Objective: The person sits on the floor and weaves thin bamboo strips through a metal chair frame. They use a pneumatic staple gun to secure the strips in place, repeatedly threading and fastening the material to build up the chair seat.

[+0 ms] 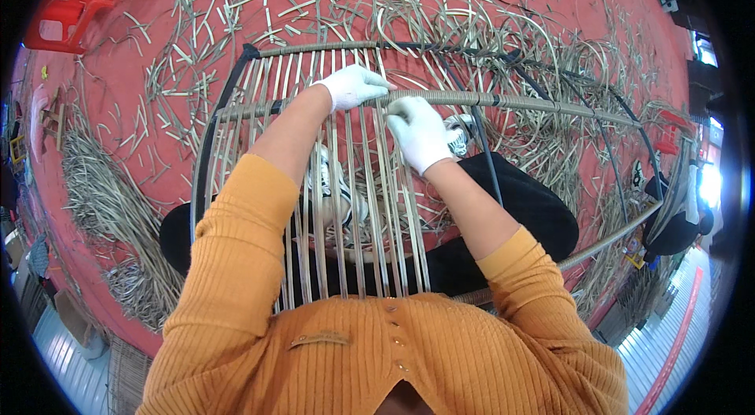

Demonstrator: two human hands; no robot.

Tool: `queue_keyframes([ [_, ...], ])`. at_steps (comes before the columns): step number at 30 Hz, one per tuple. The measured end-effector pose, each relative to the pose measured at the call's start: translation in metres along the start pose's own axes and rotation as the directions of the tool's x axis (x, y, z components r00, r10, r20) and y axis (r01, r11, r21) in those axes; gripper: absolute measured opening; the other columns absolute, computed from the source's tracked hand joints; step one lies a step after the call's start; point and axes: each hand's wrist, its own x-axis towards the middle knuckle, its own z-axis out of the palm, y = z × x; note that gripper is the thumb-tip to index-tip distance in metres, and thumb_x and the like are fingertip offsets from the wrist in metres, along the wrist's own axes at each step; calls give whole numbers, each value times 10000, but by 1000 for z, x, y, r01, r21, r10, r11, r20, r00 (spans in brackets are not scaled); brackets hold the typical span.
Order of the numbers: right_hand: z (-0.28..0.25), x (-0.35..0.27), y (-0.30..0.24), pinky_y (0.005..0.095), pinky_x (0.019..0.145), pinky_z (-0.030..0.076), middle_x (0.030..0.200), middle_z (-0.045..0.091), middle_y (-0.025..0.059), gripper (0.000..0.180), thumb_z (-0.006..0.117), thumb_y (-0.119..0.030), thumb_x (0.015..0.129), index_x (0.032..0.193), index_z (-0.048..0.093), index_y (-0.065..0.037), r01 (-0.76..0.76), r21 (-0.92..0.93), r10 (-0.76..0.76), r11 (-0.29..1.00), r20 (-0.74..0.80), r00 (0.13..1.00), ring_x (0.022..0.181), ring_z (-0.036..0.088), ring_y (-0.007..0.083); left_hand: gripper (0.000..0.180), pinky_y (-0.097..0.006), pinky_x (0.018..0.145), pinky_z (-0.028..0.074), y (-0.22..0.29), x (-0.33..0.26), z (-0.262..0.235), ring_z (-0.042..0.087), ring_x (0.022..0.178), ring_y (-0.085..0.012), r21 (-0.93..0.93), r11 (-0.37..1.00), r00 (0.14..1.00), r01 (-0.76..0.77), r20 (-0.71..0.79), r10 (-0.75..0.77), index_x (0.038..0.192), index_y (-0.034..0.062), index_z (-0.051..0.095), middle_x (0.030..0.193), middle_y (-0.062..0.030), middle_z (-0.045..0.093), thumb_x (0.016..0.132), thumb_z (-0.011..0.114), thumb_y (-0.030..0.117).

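Two white-gloved hands, left (351, 86) and right (419, 132), pinch thin tan rattan strips (370, 203) at the wrapped crossbar (535, 103) of a black metal frame (212, 140).

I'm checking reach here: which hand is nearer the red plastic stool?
Left. The left hand lies on the stool's side of the woven frame; the right hand sits farther away.

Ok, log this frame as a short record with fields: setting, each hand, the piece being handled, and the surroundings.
setting: red floor, person seated over the work
left hand: white glove, gripping the wrapped crossbar
right hand: white glove, pinching a strand at the crossbar
piece: dark metal frame with upright rattan strips
surroundings: cut strip scraps, red plastic stool
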Motion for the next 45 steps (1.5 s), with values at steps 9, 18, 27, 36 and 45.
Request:
queue_keyframes([
  [9,15,17,7,288,695,508,947,632,126,345,655,4,805,1114,504,-12,-458,649,414,607,233,880,739,614,151,373,-338,1028,481,-1,4,0,681,1109,-218,61,998,1000,-7,1,7,1262,74,709,1174,-146,739,962,614,273],
  [18,9,1,6,293,875,523,1183,617,99,600,580,76,810,1400,505,-3,-532,810,213,248,490,845,1004,650,184,387,-332,1025,482,9,-2,-1,671,1105,-202,-4,999,999,34,10,-34,1298,89,696,1187,-125,737,953,611,242],
  [27,25,-8,21,275,844,523,1114,712,62,220,642,-45,952,1167,678,-13,-409,743,300,530,286,910,945,681,146,369,-331,1053,466,3,3,0,661,1149,-205,8,1000,1000,15,6,-16,1283,91,706,1211,-133,729,955,631,240],
  [36,3,-17,8,394,766,515,866,643,85,131,746,-97,801,925,764,-137,289,-193,-318,938,-144,937,817,642,295,382,-331,1045,472,3,2,0,670,1129,-213,47,999,1000,-14,-5,14,1274,76,706,1186,-141,737,957,619,272],
  [45,-4,73,2,467,824,497,938,651,134,164,678,-244,817,848,753,-101,295,-185,-317,937,-100,943,910,626,341,338,-314,870,505,18,-8,-6,635,879,-145,-105,966,970,237,85,-229,1138,66,748,937,-70,732,878,648,256],
])
